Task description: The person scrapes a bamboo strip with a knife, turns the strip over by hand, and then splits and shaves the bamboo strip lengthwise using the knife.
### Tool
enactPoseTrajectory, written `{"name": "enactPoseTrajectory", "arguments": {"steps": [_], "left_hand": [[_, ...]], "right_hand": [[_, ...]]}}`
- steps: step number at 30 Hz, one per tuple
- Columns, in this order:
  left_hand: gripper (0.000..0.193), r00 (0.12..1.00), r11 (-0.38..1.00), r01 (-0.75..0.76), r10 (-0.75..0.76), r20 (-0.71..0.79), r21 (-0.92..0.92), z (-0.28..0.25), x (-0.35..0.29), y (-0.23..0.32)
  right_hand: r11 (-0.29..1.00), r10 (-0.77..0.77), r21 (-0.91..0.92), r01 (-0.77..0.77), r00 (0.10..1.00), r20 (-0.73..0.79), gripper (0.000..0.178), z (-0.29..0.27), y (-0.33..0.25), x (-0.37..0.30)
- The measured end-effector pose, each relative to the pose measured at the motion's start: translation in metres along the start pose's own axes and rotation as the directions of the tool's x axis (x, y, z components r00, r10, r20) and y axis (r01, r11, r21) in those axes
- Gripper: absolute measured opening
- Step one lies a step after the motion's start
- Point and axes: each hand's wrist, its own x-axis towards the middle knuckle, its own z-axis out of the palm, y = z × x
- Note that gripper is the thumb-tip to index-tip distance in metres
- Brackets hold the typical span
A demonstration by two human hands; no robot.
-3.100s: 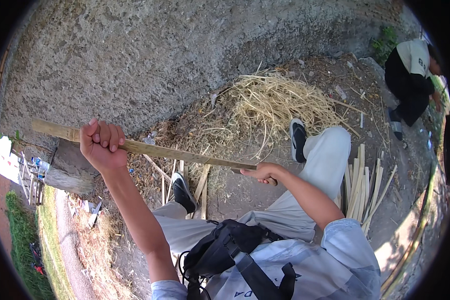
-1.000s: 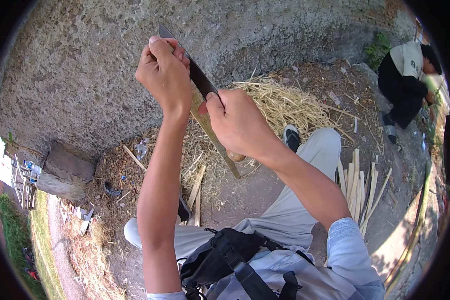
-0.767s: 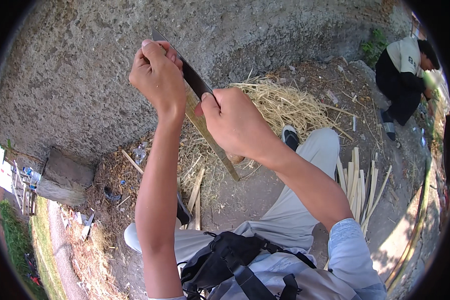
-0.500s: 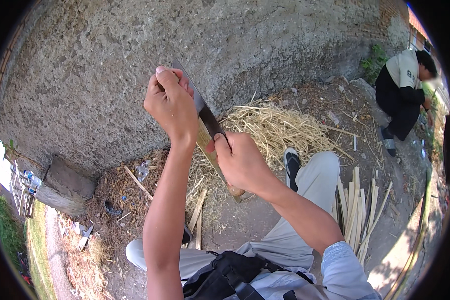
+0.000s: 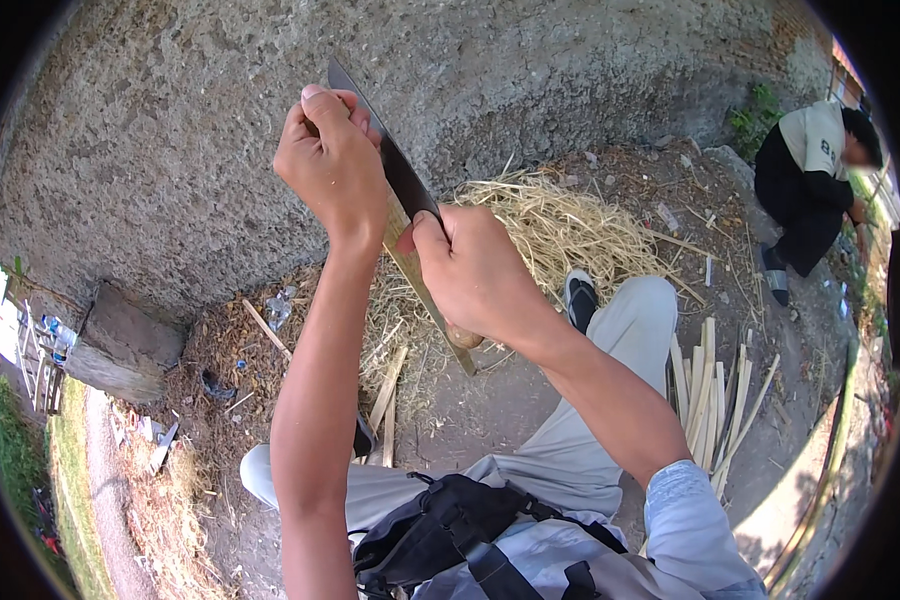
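Observation:
My right hand [image 5: 475, 268] is closed around the handle of a large knife, its thumb against the base of the blade. The knife's long dark blade [image 5: 403, 175] slants up and to the left, past the fingers of my left hand. Its rounded wooden handle end [image 5: 464, 338] shows below my right fist. My left hand [image 5: 332, 170] is closed, held up before the wall, gripping a flat pale bamboo strip. That strip [image 5: 432, 303] runs down along the blade and under my right hand. The strip's upper end is hidden by my left fingers.
A heap of thin pale shavings [image 5: 560, 235] lies by the rough wall [image 5: 220, 150]. Split strips [image 5: 710, 400] lie beside my knee at right; a few more [image 5: 387, 400] are near my left foot. Another person [image 5: 805, 180] sits far right. A concrete block [image 5: 130, 345] stands left.
Both hands have moved up in the picture and slightly left, with the knife and strip still held. The whole view has shifted a little. The other person stays seated.

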Motion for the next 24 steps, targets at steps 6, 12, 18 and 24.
{"name": "enactPoseTrajectory", "arguments": {"steps": [6, 12, 18, 24], "left_hand": [[0.038, 0.998, 0.997, -0.062, 0.063, -0.024, 0.041, -0.001, -0.004, 0.002], [0.037, 0.996, 0.996, -0.084, 0.084, -0.025, 0.028, -0.002, -0.001, 0.006], [0.037, 0.999, 0.999, -0.031, 0.031, -0.035, 0.015, 0.0, -0.005, 0.005], [0.037, 1.0, 0.999, 0.004, -0.002, 0.023, -0.05, -0.003, -0.001, 0.003]], "right_hand": [[0.986, -0.144, -0.091, 0.137, 0.987, -0.074, 0.035, 0.001, -0.003, 0.001], [0.993, -0.06, -0.105, 0.058, 0.998, -0.023, 0.037, 0.01, 0.031, -0.004], [0.996, -0.067, -0.054, 0.064, 0.995, -0.07, 0.034, 0.016, 0.028, -0.004], [0.995, -0.078, -0.059, 0.075, 0.995, -0.058, 0.034, 0.018, 0.032, 0.004]]}}
